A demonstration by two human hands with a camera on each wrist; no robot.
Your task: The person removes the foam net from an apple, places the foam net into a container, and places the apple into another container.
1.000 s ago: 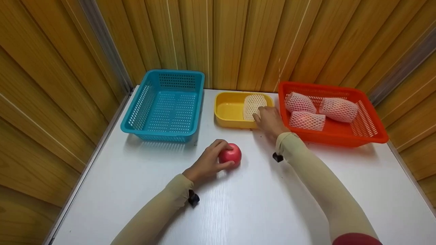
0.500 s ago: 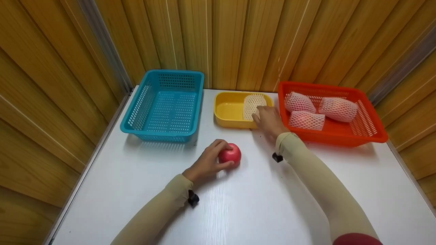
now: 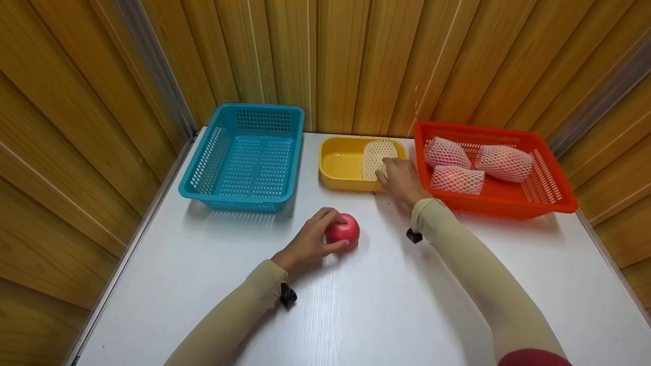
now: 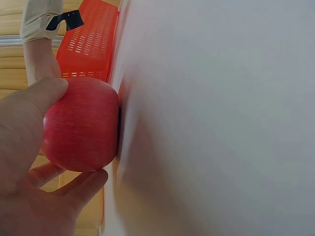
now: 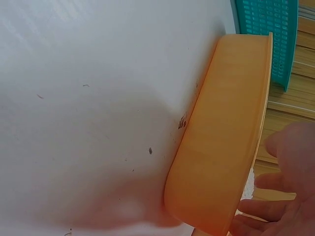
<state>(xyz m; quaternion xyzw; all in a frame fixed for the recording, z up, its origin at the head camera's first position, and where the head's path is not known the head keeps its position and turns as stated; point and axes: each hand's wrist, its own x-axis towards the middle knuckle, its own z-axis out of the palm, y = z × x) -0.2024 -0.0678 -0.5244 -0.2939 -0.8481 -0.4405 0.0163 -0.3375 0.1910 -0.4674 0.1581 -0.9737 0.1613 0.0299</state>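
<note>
In the head view my left hand (image 3: 308, 238) holds a red apple (image 3: 346, 231) on the white table, left of centre. The left wrist view shows the thumb on one side of the apple (image 4: 84, 128) and the fingers curled around the other. My right hand (image 3: 403, 180) is at the right end of a small yellow bin (image 3: 348, 183), over its front rim. Its fingertips are at a white foam net sleeve (image 3: 375, 157) lying in the bin. In the right wrist view the right thumb and fingers are spread apart, with a sliver of white foam behind them.
A blue slotted basket (image 3: 239, 198) with nothing in it stands at the back left. On the right, a red basket (image 3: 508, 208) holds three fruits in foam nets (image 3: 505, 163). Wood-patterned panels (image 3: 335, 66) rise behind the table (image 3: 366, 315).
</note>
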